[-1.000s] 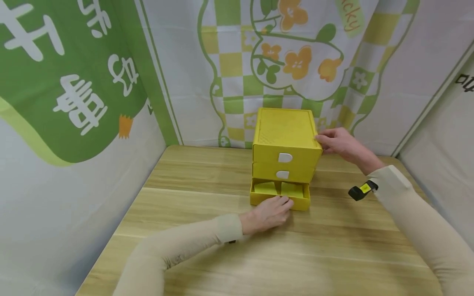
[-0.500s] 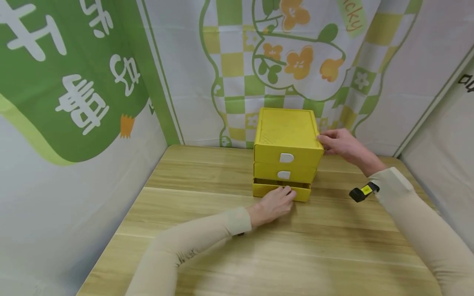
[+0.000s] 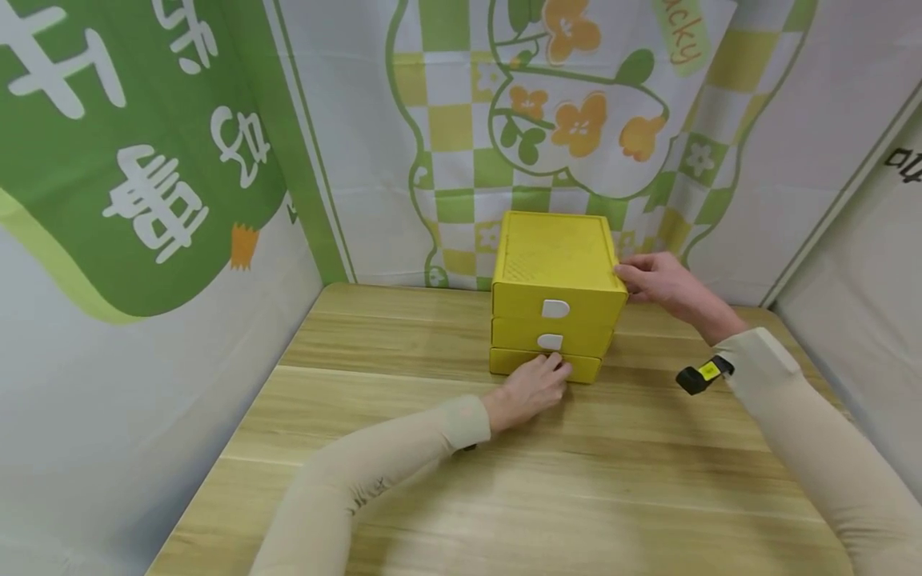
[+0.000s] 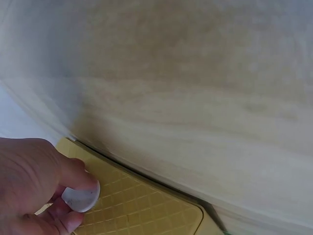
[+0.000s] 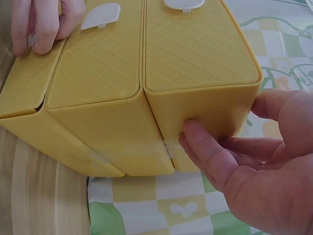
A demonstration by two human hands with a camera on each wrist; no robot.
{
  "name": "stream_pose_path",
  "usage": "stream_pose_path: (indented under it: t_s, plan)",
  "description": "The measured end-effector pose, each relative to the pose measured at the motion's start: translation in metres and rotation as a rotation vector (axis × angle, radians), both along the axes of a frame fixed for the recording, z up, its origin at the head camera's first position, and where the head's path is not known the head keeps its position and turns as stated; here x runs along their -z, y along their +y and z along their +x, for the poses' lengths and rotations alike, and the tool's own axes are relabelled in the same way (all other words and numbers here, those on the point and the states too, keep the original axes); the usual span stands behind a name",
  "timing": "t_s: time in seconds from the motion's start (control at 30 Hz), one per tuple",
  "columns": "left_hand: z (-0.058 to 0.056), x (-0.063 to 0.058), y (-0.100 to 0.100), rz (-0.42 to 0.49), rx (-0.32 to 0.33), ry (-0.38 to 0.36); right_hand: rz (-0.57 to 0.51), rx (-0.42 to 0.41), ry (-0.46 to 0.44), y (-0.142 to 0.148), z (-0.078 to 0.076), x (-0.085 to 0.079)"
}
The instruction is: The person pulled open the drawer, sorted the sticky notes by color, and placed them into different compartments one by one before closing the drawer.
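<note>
A yellow drawer unit (image 3: 558, 252) with three stacked drawers stands near the back of the table. The left hand (image 3: 531, 390) is at its lowest drawer (image 3: 507, 361). In the left wrist view, thumb and fingers pinch that drawer's white handle (image 4: 80, 198). The lowest drawer sits nearly flush, with a thin dark gap at its corner in the right wrist view. Higher up, the right hand (image 3: 663, 286) holds the unit's upper right edge, thumb at the top and fingertips (image 5: 195, 131) against the side wall. White handles mark the top (image 3: 555, 309) and middle drawers (image 3: 550, 342).
The wooden table (image 3: 403, 352) reaches back to a fabric curtain (image 3: 461, 160) with checks and flowers, close behind the unit. A green printed panel (image 3: 144, 200) hangs at left. A black wrist strap (image 3: 702, 376) is on the right sleeve.
The left hand has pushed the lowest drawer inward, from pulled out with yellow-green pieces showing inside to nearly flush. The right hand has stayed at the unit's upper edge.
</note>
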State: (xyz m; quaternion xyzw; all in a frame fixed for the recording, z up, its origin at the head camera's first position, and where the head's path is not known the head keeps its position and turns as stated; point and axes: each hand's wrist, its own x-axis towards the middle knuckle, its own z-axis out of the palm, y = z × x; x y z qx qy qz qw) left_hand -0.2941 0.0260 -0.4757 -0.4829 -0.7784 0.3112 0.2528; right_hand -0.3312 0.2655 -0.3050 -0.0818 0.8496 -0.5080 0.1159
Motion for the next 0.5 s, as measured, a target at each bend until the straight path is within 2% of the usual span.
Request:
stream_pose_path:
  t_s: [0.27,0.4,0.5]
  plan:
    - [-0.003,-0.002,-0.005,0.032,0.039,-0.024,-0.006,-0.001,0.017,0.0,-0.002,0.001]
    - [-0.004,-0.01,-0.013,0.117,0.082,-0.158,0.0,0.011,0.029,0.001,-0.002,0.003]
    - [-0.004,-0.028,-0.022,0.201,0.117,-0.303,0.0,0.018,0.022,0.002,-0.001,0.004]
